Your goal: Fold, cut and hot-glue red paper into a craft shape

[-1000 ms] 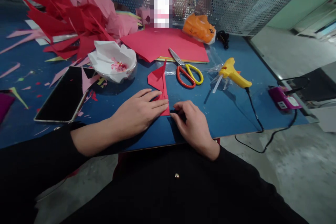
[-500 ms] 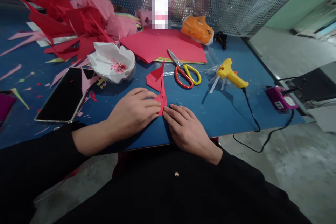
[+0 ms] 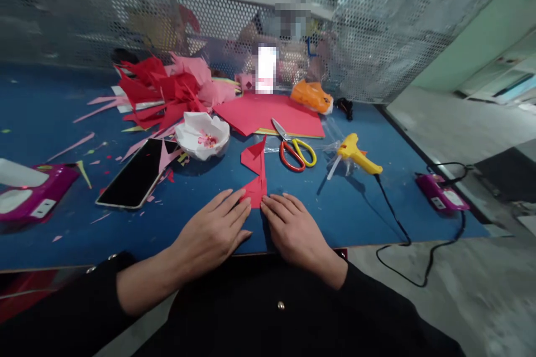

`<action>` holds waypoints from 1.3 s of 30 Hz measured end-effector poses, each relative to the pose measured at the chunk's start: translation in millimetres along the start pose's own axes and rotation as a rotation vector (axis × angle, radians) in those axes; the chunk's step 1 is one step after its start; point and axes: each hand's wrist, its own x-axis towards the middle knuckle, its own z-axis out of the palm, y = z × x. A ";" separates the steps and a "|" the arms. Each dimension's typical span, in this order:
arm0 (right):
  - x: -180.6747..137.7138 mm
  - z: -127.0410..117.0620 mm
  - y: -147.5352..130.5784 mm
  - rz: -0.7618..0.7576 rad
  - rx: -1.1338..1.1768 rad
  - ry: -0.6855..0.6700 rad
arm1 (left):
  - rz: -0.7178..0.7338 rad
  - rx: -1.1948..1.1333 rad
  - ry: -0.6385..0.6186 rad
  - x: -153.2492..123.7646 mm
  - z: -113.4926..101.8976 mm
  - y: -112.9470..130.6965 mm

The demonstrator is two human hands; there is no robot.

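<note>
A folded piece of red paper [image 3: 253, 193] lies on the blue table before me, its far end standing up in a pointed flap. My left hand [image 3: 213, 228] rests its stretched fingertips on the paper's left part, thumb apart on the table. From the right, my right hand [image 3: 295, 227] lies with its extended fingers against the paper's right edge. Neither hand closes round anything. Just beyond the folded piece are scissors [image 3: 293, 148] with one red and one yellow handle, their blades pointing away.
A stack of red paper sheets [image 3: 268, 112] lies behind the scissors. Left of it are paper scraps [image 3: 163, 89], a white bowl [image 3: 202, 135] with bits, and a dark phone [image 3: 138, 173]. A yellow glue gun [image 3: 358, 153] and its cord occupy the right. Purple power strips [image 3: 441, 192] sit at both sides.
The view has tilted up, so the table items sit lower and more of the mesh shows. My left fingers have drawn back left, uncovering more of the paper. The right hand stays at its edge.
</note>
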 end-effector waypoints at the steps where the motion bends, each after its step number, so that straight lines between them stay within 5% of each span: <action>1: 1.0 0.3 -0.4 -0.007 -0.006 0.001 | -0.001 0.007 0.001 1.4 0.2 -0.3; 6: 7.2 -3.1 -3.2 -0.019 -0.006 0.023 | 0.010 0.051 0.047 18.5 2.3 -1.0; 11: 9.3 -9.0 1.1 -0.006 0.055 0.013 | 0.031 0.059 -0.037 33.2 3.9 0.5; 21: -0.2 -1.0 1.9 -0.017 0.113 0.013 | 0.001 0.070 0.038 7.2 -1.8 3.7; 39: 24.5 -5.8 38.2 0.415 0.661 0.232 | 0.033 0.085 -0.025 35.9 15.9 5.3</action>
